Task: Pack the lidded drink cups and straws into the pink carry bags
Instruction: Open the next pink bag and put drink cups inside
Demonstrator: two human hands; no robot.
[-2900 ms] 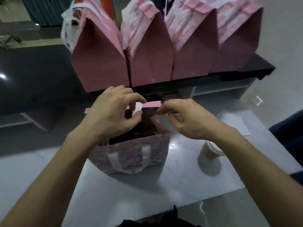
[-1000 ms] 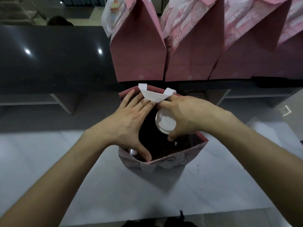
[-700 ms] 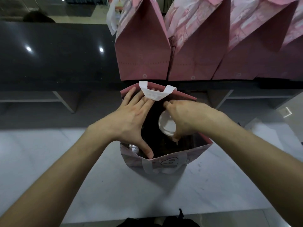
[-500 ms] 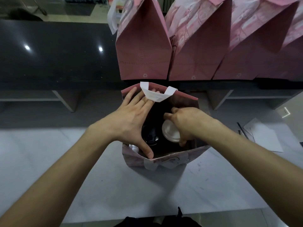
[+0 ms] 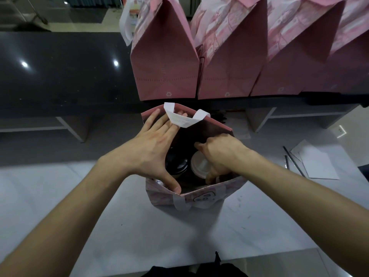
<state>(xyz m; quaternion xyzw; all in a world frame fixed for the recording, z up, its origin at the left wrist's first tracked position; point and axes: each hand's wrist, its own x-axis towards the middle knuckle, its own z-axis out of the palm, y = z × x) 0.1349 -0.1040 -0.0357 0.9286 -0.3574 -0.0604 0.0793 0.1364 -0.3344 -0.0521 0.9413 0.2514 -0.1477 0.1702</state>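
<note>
An open pink carry bag (image 5: 199, 198) with white handles stands on the pale table in front of me. My left hand (image 5: 151, 154) spreads across its left side, fingers on the far rim and thumb on the near rim, holding the mouth wide. My right hand (image 5: 219, 154) reaches down inside and grips a white-lidded cup (image 5: 199, 165) low in the bag. A black-lidded cup (image 5: 176, 163) stands beside it to the left. Thin dark straws (image 5: 293, 161) lie on the table at the right.
Several closed pink bags (image 5: 165, 62) stand in a row on a black counter (image 5: 60, 72) behind the open bag. White paper sheets (image 5: 317, 162) lie at the right next to the straws. Bare pale tabletop (image 5: 69, 186) lies left of the bag.
My right hand has lowered the white-lidded cup from the bag's mouth down deep inside, beside the black-lidded cup. My left hand has kept the bag spread open.
</note>
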